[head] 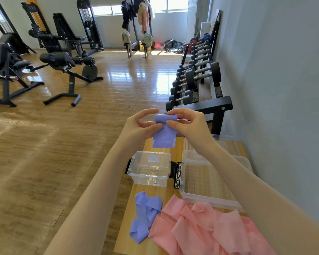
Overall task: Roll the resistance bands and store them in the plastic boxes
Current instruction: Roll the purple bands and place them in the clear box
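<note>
Both hands hold a purple resistance band [164, 135] up in the air above the wooden table [127, 236]. Its top end is rolled into a short tube; the rest hangs down flat. My left hand [142, 124] pinches the roll's left end, and my right hand [188, 122] pinches its right end. Below them stands a small clear plastic box [149, 169] with black latches, nothing inside it. A larger, shallow clear box [208, 183] sits to its right. Another purple band [145, 214] lies loose near the front, beside a crumpled pink band [206, 230].
A dumbbell rack [197, 80] runs along the grey wall on the right, just past the table's far end. Weight benches and machines [63, 65] stand on the wooden floor to the left. Clothes hang on a stand at the back.
</note>
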